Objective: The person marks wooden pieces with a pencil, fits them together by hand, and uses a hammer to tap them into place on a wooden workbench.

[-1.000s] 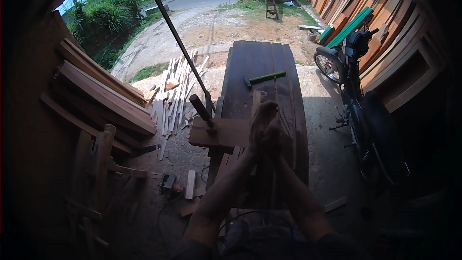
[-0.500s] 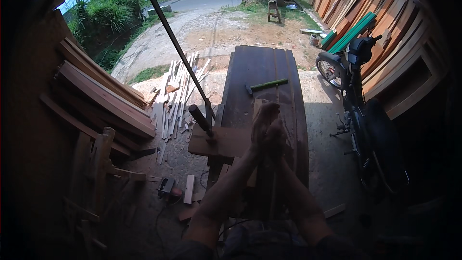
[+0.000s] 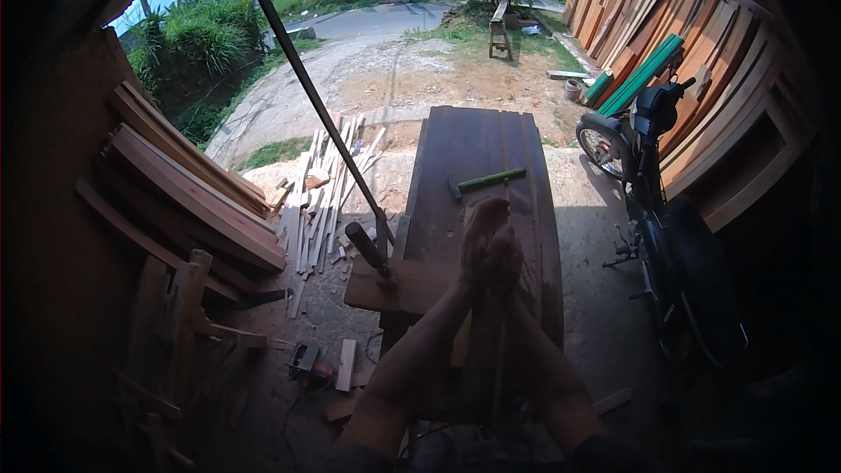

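Note:
Both arms reach forward over a dark wooden bench top (image 3: 455,144). My left hand (image 3: 477,241) and my right hand (image 3: 505,259) are close together, pressed against each other, with fingers closed. Shade and the hands themselves hide whatever lies between or under them. Just beyond the fingertips lies a hammer (image 3: 492,179) with a green handle, its head toward the left; neither hand touches it. To the left of my wrists, a wooden board (image 3: 407,285) juts over the bench's side, and a dark upright handle (image 3: 364,245) stands on it.
A long dark pole (image 3: 307,79) slants across the left side. Thin wood strips (image 3: 324,201) litter the ground, and a power tool (image 3: 307,361) lies lower left. Thick planks (image 3: 188,184) are stacked left. A motorcycle (image 3: 670,236) stands right, before leaning boards (image 3: 701,61).
The whole scene sits slightly lower in the picture. My joined hands have moved a little forward along the bench, nearer the hammer, which stays in place.

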A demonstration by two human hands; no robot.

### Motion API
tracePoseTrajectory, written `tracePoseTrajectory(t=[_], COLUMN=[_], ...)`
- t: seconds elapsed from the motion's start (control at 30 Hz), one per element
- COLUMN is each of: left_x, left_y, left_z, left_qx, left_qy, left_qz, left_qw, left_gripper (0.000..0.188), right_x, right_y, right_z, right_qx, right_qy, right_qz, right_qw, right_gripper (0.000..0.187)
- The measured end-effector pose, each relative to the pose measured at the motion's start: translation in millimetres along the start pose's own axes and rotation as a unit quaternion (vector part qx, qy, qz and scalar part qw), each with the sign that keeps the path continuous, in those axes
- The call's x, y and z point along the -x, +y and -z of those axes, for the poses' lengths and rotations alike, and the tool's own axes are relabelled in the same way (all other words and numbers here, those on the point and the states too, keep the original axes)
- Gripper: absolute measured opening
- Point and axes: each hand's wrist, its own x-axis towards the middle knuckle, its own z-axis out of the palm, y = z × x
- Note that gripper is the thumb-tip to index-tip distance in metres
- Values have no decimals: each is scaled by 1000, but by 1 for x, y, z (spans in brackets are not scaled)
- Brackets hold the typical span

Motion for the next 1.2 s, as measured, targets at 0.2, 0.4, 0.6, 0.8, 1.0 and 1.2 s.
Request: tracePoseTrajectory(t=[0.2, 0.4, 0.6, 0.8, 1.0, 1.2], left_x=[-22, -57, -96, -72, -2, 78], left_y=[-16, -29, -59, 23, 63, 72], left_z=[4, 3, -3, -29, -56, -64], left_qx=[-38, -33, 17, 79, 209, 305], left_qy=[-1, -23, -23, -35, -52, -31], left_qz=[-19, -3, -58, -57, 44, 161], left_qw=[999, 999, 998, 995, 975, 938], left_gripper=[36, 37, 41, 43, 55, 84], right_x=[-35, -43, -108, -131, -66, 2], right_y=[-4, 20, 50, 59, 120, 116], right_z=[-7, -77, -122, 30, 124, 187], right_qx=[25, -130, -567, -471, -291, -401], right_qy=[-190, -119, -173, -120, -95, -254], right_qz=[-12, 4, 51, 228, 335, 117], right_qw=[981, 984, 803, 844, 891, 872], right_gripper=[24, 21, 32, 61, 84, 81])
